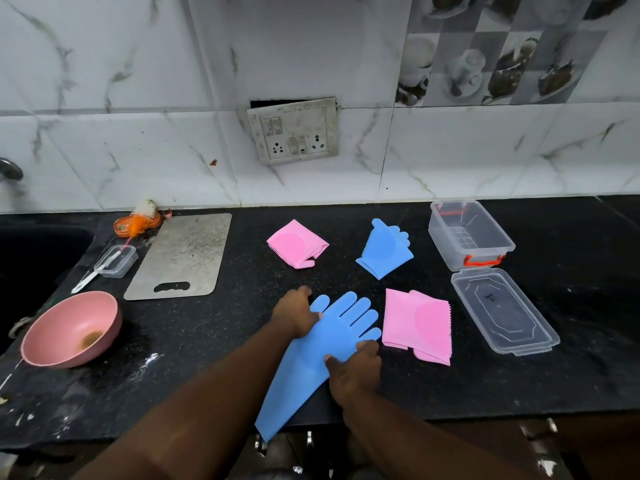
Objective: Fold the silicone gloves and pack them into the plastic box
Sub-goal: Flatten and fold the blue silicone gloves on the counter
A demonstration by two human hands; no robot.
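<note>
A long blue silicone glove (322,344) lies flat on the black counter, fingers pointing away, its cuff hanging over the front edge. My left hand (296,315) presses on its thumb side; my right hand (356,368) presses on its palm near the little finger. A folded pink glove (420,323) lies just right of it. Farther back lie another folded pink glove (298,244) and a folded blue glove (386,249). The clear plastic box (469,233) with orange clips stands open at the back right, its lid (502,310) lying in front of it.
A metal cutting board (183,256) lies at the left, with a small clear container (116,261) and a white utensil beside it. A pink bowl (71,329) sits near the front left. A dark sink (31,261) is at the far left. A switch panel (294,129) hangs on the tiled wall.
</note>
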